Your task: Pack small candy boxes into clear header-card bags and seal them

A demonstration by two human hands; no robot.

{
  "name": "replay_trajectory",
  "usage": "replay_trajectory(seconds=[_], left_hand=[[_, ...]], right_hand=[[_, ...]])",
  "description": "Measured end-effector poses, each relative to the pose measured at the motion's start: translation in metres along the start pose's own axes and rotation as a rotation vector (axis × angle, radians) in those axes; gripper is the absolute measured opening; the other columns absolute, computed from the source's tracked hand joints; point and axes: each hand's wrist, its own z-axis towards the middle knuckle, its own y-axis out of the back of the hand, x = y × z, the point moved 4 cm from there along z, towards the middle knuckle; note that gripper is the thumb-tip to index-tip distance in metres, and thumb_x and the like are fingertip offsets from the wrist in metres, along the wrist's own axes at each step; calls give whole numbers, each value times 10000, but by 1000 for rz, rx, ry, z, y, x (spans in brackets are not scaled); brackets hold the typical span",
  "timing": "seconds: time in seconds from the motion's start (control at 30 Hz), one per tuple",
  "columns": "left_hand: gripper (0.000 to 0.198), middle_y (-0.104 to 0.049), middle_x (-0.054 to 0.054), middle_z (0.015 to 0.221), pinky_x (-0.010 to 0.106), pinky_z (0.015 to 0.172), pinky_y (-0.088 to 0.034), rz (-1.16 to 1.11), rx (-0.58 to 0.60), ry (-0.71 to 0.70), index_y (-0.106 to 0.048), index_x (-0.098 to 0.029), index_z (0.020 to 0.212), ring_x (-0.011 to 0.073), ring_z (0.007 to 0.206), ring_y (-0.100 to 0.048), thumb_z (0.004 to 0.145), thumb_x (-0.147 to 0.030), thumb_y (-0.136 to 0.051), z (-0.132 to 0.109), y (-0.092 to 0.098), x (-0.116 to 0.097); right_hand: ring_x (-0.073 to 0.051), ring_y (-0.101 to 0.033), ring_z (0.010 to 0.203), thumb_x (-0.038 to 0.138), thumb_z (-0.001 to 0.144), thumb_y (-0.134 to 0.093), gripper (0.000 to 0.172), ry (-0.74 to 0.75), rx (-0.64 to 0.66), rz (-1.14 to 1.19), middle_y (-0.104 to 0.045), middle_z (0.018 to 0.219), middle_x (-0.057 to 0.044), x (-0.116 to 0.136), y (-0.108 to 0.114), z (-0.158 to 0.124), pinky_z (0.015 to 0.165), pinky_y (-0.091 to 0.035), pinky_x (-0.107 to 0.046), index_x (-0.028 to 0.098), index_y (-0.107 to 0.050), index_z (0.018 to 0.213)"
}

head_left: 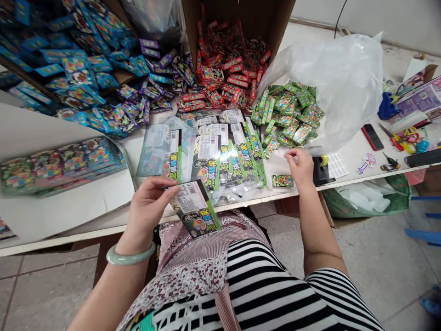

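Observation:
My left hand (151, 202), with a pale green bangle at the wrist, pinches a black-and-green printed packet (196, 218) by its upper left edge. The packet bears a white barcode label and hangs tilted over the table's front edge. My right hand (299, 166) is closed, thumb against fingers; whatever is between the fingertips is too small to make out. Just below it on the table lies a small green box (282, 180). Several similar labelled packets (206, 156) lie overlapping between my hands, beside clear plastic sleeves (151, 149).
Small green boxes (289, 110) are heaped by a clear plastic bag (344, 87). Red boxes (230, 78) spill from a carton; purple and blue packets (82, 78) pile up left. A black tape dispenser (320, 171), phone (372, 137) and scissors (392, 136) lie right.

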Motion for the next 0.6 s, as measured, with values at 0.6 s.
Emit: replay_trajectory(seconds=[0.6], left_hand=[[205, -573, 16, 897, 296, 785, -463, 79, 245, -174, -557, -210, 955, 153, 849, -556, 1011, -402, -516, -11, -29, -34]], right_hand=[[-180, -615, 763, 254, 861, -611, 69, 369, 938, 601, -705, 817, -16, 263, -58, -8, 684, -450, -304, 209, -644, 819]])
